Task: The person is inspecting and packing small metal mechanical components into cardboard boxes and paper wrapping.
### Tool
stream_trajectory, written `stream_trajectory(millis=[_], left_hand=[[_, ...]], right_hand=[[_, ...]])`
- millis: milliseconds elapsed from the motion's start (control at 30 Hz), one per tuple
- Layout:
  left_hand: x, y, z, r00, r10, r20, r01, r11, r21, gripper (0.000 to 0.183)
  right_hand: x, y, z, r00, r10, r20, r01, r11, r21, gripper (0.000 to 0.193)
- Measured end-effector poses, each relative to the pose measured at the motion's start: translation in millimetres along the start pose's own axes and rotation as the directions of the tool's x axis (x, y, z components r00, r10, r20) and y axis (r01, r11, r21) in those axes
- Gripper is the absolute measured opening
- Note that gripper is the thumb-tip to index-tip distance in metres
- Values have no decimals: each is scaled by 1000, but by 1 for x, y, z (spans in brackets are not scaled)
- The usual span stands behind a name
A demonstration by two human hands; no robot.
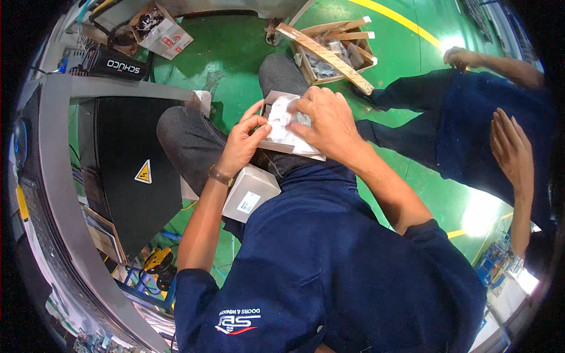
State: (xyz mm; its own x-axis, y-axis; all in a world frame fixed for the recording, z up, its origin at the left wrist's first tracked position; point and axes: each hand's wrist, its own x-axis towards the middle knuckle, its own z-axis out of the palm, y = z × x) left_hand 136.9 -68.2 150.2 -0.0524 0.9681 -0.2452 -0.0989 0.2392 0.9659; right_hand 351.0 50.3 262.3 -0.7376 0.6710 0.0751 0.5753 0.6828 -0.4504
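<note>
**An open carton (278, 146) between left hand (241, 140) and right hand (326, 120)**

At far left, a pale grey machine frame (135, 87) walls off that side, its edge running toward the left knee; beneath it stands a black panel (129, 135) bearing a yellow warning triangle (143, 172). Past the frame sits a white carton of dark parts (168, 42). Green floor (226, 70) shows beyond the frame's end and between the knees, giving room ahead of the left hand.

The left wrist wears a brown wristband (220, 175). Just beside that forearm, a closed carton (259, 179) with a white label (248, 202) rests against the body. The left hand's fingers are bent close together against the open carton's left wall, thumb and index drawn together at the rim. The open carton lies tilted over the dark jeans (191, 138), its white contents (279, 120) directly between the two sets of fingers. The right hand's fingers curl down over those contents from the right; they are blurred, so I cannot tell whether they pinch anything.

Ahead, an open cardboard box (310, 72) carries long strips (323, 56), one jutting past its edge. At right, a co-worker (471, 123) stands near, with green floor between their legs and the right forearm.
</note>
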Motion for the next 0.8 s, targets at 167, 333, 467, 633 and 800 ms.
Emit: stream_trajectory(millis=[167, 333, 467, 633, 800], left_hand=[[2, 0, 0, 1000, 16, 2, -16, 1000, -27, 14], [-1, 0, 1, 1000, -18, 9, 19, 999, -42, 29], [-2, 10, 4, 997, -9, 76, 12, 999, -42, 60], [1, 18, 5, 987, 20, 157, -21, 1000, 3, 78], [-2, 2, -1, 980, -126, 155, 132, 991, -35, 75]], right_hand=[[8, 8, 5, 995, 51, -90, -21, 952, 305, 19], [14, 3, -8, 957, 283, 57, -277, 845, 456, 24], [18, -1, -10, 950, 304, 76, -307, 855, 417, 24], [22, -12, -5, 990, 133, -54, -77, 807, 586, 18], [9, -17, -7, 981, -83, 174, -61, 721, 690, 26]])
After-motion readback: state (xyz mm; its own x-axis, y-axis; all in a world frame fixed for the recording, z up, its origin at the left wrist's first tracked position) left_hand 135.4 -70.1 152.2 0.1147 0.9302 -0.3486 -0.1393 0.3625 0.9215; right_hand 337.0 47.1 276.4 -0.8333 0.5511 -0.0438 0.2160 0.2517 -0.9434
